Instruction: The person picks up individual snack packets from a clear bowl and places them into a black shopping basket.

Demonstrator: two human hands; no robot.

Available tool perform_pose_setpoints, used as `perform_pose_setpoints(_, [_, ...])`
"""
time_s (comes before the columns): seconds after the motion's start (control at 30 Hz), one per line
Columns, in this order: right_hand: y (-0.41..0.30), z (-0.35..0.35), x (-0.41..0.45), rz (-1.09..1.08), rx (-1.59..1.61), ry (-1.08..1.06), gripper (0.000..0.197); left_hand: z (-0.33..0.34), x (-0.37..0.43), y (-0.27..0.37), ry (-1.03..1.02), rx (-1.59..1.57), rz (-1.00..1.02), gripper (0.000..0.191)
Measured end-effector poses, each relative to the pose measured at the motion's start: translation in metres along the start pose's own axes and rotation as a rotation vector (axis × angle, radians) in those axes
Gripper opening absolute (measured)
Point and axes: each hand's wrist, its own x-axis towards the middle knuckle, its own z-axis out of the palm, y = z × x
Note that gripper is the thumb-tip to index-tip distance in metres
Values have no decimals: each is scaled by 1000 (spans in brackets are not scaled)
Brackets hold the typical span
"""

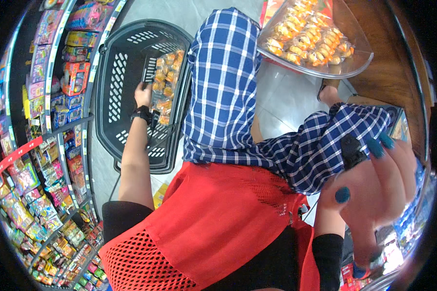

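My left hand reaches down into a dark grey plastic shopping basket, with a black strapped device on its wrist. Its fingers are curled beside orange-and-yellow snacks in clear wrappers along the basket's right side. Whether they grip anything is unclear. Close to the camera, my right hand is raised and blurred, with teal nails and bent fingers. I cannot make out anything held in it. Beside its fingertips is a black object, over blue-and-white plaid cloth.
Blue plaid cloth covers my bent legs below a red vest. A clear plastic bin of similar wrapped snacks juts out at upper right, by a brown wooden surface. Shelves of packaged goods line the left over grey floor tiles.
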Motion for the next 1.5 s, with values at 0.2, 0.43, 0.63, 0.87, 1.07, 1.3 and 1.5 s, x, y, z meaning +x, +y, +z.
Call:
perform_pose_setpoints(0.2, [-26, -47, 67, 163, -465, -742, 42, 44, -16, -99, -248, 145, -190, 112])
perform_pose_setpoints(0.43, [-27, 9, 75, -20, -577, -873, 45, 74, -42, -29, -203, 262, -575, 128])
perform_pose_setpoints(0.63, [-38, 43, 67, 258, -415, -669, 54, 100, -38, -41, -196, 323, -525, 140])
perform_pose_setpoints(0.87, [-12, 100, 10, 684, 350, -289, 23, 106, -33, -46, -171, 279, -582, 140])
perform_pose_setpoints(1.07, [-19, 157, -30, 1031, 1258, -481, 17, 109, -31, -56, -108, 191, -548, 132])
perform_pose_setpoints(1.3, [-26, 180, -46, 1492, 1761, -211, 19, 104, -29, -51, -71, -244, -631, 117])
perform_pose_setpoints(1.5, [-28, 182, -48, 1448, 1679, -264, 17, 106, -27, -56, -69, -82, -582, 111])
